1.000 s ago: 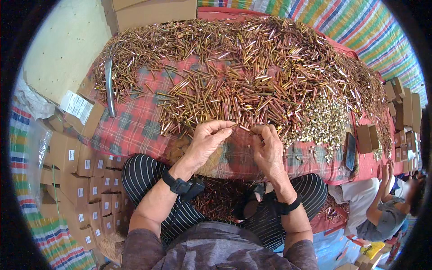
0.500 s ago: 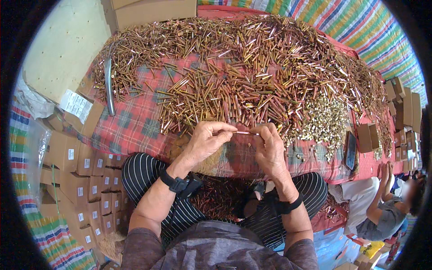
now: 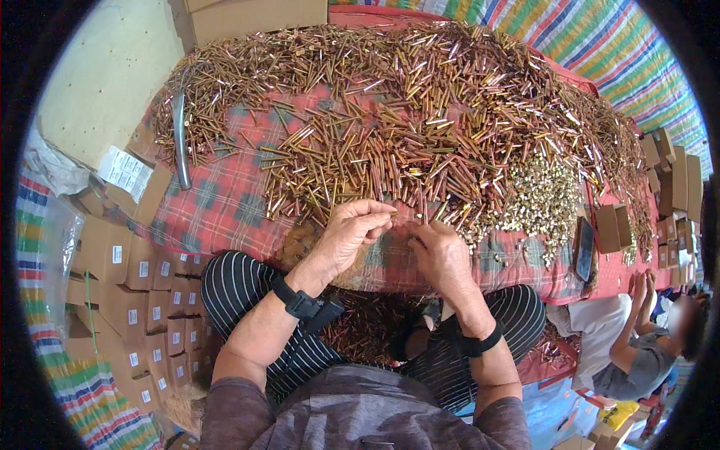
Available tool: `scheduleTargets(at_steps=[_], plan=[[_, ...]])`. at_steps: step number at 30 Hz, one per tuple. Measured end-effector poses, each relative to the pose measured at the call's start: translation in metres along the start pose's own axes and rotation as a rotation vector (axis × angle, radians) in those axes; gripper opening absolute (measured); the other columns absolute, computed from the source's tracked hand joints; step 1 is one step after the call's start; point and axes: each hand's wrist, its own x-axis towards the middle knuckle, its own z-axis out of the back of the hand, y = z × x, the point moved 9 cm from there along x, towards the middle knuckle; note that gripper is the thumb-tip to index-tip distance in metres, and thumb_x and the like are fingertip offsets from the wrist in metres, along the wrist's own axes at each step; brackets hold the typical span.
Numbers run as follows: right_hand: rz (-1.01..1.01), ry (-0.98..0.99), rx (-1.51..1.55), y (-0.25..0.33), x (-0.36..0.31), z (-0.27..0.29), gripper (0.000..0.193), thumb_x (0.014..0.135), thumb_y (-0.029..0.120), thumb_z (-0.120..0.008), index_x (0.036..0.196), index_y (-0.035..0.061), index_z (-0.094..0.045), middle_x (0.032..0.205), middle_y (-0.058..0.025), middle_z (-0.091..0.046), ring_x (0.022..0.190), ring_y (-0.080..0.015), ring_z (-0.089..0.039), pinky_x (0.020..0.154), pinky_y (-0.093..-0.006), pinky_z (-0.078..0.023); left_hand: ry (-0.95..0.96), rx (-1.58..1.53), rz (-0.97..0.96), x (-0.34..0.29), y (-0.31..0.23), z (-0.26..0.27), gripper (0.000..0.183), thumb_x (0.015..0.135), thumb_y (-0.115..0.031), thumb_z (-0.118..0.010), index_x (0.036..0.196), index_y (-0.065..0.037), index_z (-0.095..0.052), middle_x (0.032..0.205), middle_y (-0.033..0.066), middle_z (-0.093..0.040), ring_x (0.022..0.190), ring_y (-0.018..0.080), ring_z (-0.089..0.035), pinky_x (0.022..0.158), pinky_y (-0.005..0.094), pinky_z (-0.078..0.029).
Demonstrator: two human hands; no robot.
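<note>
My left hand (image 3: pixel 351 236) is closed in a pinch above the plaid cloth. A tiny golden-dark bit shows at its fingertips, too small to name. Beside it, my right hand (image 3: pixel 442 259) is also closed, its fingers curled downward. A thin reddish metal rod (image 3: pixel 425 210) sticks up from its fingertips. The two hands are apart. Just beyond them lies a wide heap of copper and gold coloured metal rods (image 3: pixel 390 161). Right of the right hand is a pile of small shiny gold metal pieces (image 3: pixel 541 199).
A curved grey metal bar (image 3: pixel 181 142) lies at the left. A dark phone-like slab (image 3: pixel 584 249) and a small open carton (image 3: pixel 613 229) are at the right. Stacked labelled boxes (image 3: pixel 142 300) stand lower left. Another person (image 3: pixel 637 360) sits at the right.
The hands have moved apart, and the rod that lay level between them now points away from the right hand. My right hand has turned and dropped slightly nearer to me.
</note>
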Motion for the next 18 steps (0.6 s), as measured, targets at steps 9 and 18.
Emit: scheduleTargets(at_steps=[9, 18], plan=[[-0.147, -0.084, 0.503, -0.005, 0.004, 0.005, 0.007, 0.082, 0.002, -0.059, 0.089, 0.0009, -0.060, 0.079, -0.0114, -0.057, 0.074, -0.0225, -0.059, 0.066, -0.0317, -0.047, 0.004, 0.052, -0.015, -0.003, -0.001, 0.002, 0.011, 0.084, -0.005, -0.058, 0.091, 0.002, -0.063, 0.076, 0.0065, -0.061, 0.058, 0.0032, -0.047, 0.051, 0.0149, -0.034], [-0.059, -0.079, 0.620, 0.011, 0.002, 0.002, 0.014, 0.082, -0.004, -0.060, 0.094, 0.0025, -0.063, 0.083, -0.0064, -0.060, 0.079, -0.0128, -0.058, 0.069, -0.0261, -0.046, 0.025, -0.076, 0.072, -0.004, 0.008, -0.003, 0.005, 0.081, 0.000, -0.058, 0.083, 0.002, -0.061, 0.070, 0.0081, -0.060, 0.050, 0.0028, -0.042, 0.045, 0.0157, -0.032]])
